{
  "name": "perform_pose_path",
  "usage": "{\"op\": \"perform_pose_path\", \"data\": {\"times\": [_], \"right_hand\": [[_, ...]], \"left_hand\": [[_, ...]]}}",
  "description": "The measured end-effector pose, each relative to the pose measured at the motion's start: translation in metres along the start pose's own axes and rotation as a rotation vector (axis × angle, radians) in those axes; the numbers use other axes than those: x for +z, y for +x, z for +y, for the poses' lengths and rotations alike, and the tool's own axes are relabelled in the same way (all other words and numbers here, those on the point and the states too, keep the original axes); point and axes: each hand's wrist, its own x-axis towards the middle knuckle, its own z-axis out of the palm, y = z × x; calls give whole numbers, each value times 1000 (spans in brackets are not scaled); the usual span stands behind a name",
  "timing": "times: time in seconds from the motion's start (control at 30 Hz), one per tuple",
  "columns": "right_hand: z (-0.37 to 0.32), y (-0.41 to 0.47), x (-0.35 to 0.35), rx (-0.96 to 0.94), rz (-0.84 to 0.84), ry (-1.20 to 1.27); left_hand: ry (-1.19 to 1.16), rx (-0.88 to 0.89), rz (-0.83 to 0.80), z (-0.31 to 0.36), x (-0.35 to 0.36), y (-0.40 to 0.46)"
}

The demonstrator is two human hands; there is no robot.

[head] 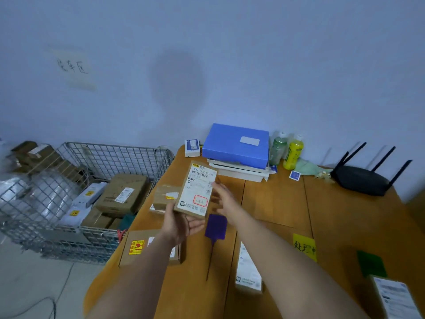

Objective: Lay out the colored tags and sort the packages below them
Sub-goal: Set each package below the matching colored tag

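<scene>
Package [196, 189] with white shipping label and a red-outlined stamp is held up over the wooden table [276, 203], gripped at its lower edge by the left hand [181, 223]. Right hand [224, 199] is open, fingers spread, at the package's right edge; contact cannot be told through blur. Purple tag [216, 226] lies flat on the table just below the held package, its thin tail pointing toward the camera. Yellow tag [304, 247] with handwriting lies further right, green tag [371, 263] beyond it. One labelled box [248, 270] sits between purple and yellow tags. Another box [135, 247] rests at the table's left edge. Wire basket [96, 157] of parcels stands left of the table.
</scene>
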Motion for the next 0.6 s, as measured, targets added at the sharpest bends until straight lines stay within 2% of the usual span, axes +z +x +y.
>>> {"op": "perform_pose_path", "data": {"times": [0.1,0.2,0.3,0.37,0.47,0.6], "right_hand": [[-18,-11,-18,-82,13,132],[-29,-26,-46,-165,91,148],[-37,-44,-69,-231,136,49],[-47,-54,-80,-297,175,71],[-68,-66,-90,-389,190,138],[-96,-85,-96,-528,223,134]], "left_hand": [[50,2,-129,3,35,7],[120,54,-108,5,59,10],[195,157,-181,16,90,10],[283,246,-234,27,116,8],[378,390,-199,41,146,-1],[372,528,-202,58,175,-19]]}}
